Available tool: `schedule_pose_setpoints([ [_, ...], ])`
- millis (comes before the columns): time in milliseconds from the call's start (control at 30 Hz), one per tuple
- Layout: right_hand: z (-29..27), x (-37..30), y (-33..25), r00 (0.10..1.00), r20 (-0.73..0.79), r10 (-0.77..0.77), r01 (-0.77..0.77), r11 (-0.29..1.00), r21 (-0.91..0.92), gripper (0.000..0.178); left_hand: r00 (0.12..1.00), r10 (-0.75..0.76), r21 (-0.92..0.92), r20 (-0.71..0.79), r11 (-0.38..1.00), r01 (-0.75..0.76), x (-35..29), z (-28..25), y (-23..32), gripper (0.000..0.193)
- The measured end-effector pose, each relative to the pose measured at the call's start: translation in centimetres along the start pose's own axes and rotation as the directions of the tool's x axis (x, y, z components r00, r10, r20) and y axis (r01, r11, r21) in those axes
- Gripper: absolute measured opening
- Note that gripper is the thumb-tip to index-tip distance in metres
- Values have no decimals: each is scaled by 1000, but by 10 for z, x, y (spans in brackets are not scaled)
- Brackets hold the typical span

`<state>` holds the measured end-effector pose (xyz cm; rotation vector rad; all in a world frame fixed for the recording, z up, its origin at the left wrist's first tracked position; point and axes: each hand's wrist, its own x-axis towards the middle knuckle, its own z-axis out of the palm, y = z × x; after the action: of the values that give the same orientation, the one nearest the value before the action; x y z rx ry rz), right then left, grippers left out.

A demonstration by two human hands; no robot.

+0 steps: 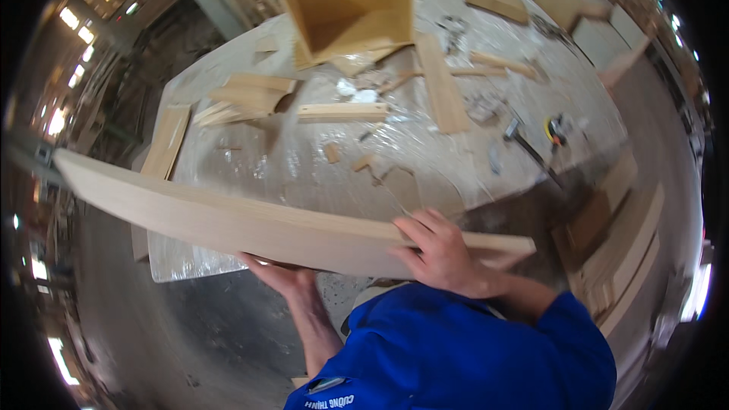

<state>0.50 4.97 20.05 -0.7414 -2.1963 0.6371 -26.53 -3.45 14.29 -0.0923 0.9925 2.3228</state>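
A long, pale wooden board (228, 216) is held on edge across my body, over the near side of the table. It reaches from the far left to just past my right hand. My left hand (279, 275) supports its lower edge from beneath, with the fingertips hidden behind the wood. Near the right end, my right hand (439, 252) curls its fingers over the top edge. A thin light line shows by the right fingertips; I cannot make out what it is.
A plastic-covered table (304, 156) bears an open wooden box (357, 11), a short drilled strip (343, 111), a flat board (442, 85), a hammer (528, 144) and a tape measure (557, 129). Wooden panels (626, 250) stand at the right. Loose boards (247, 95) lie at the left.
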Motion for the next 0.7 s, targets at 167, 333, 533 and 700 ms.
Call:
schedule_pose_setpoints([
  [167, 0, 18, -13, 977, -212, -15, 70, 964, 257, 37, 908, 358, 289, 219, 865, -411, 6, 101, 66, 70],
  [333, 18, 26, -47, 977, 97, -192, 128, 882, 454, 63, 724, 232, 322, 650, 779, -538, 52, 108, 191, 68],
  [533, -30, 108, -84, 947, -240, -215, 315, 463, 828, 104, 692, 481, 492, 538, 487, -722, -14, 156, 220, 71],
  [700, -114, 96, -13, 967, -241, -80, 204, -320, 925, 106, 712, 113, 715, 693, 14, -699, 58, 94, 224, 49],
])
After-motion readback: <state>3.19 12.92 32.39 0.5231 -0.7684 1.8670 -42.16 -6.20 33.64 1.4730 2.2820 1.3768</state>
